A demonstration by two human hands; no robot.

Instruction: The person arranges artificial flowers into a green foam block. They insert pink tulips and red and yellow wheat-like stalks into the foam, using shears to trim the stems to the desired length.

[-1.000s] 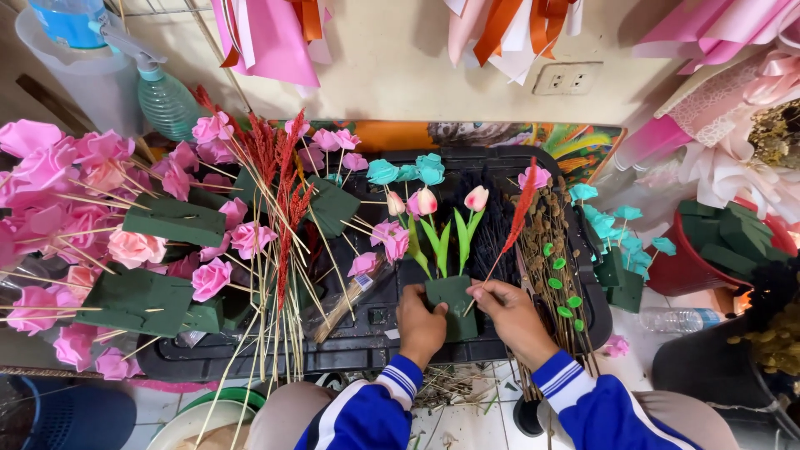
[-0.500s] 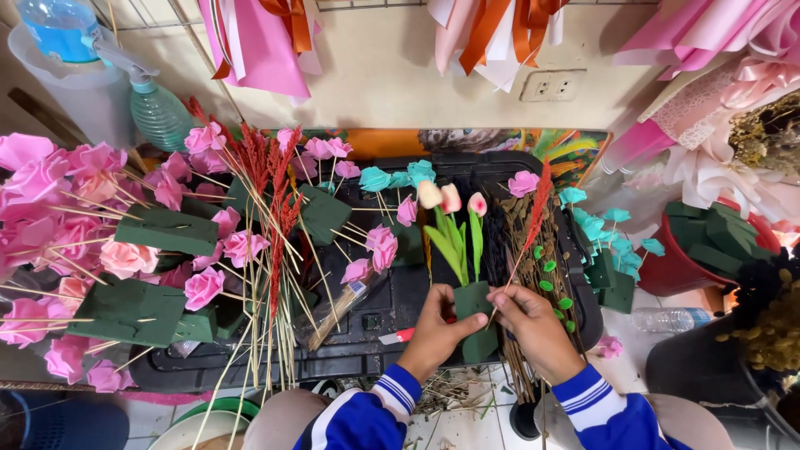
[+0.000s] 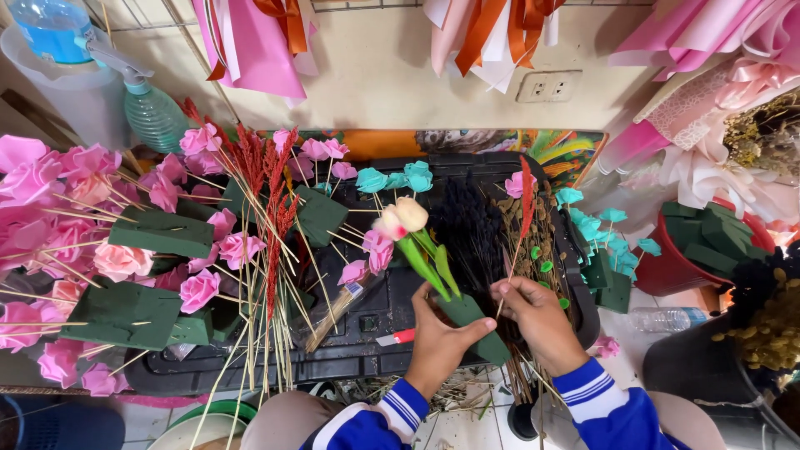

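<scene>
My left hand (image 3: 439, 339) grips a small green foam block (image 3: 473, 323) from its left side. Cream and pink tulips (image 3: 402, 218) with green leaves are stuck in the block and lean up to the left. My right hand (image 3: 540, 321) pinches a thin stick at the block's right side; the stick carries a red dried sprig (image 3: 526, 193) that points upward. Both hands are over a black crate (image 3: 367, 327), and both sleeves are blue with white stripes.
Pink paper roses on sticks (image 3: 75, 242) stand in green foam blocks (image 3: 127, 314) at left, beside red dried stems (image 3: 268, 200). Teal flowers (image 3: 398, 177), dark and brown dried bunches (image 3: 500, 237), a red pot of foam (image 3: 708, 242), a spray bottle (image 3: 148, 108) and hanging wrapping paper (image 3: 258, 42) surround the crate.
The foam block with tulips has tilted left and moved down towards me. My right hand now holds the red sprig's stick at the block's right side.
</scene>
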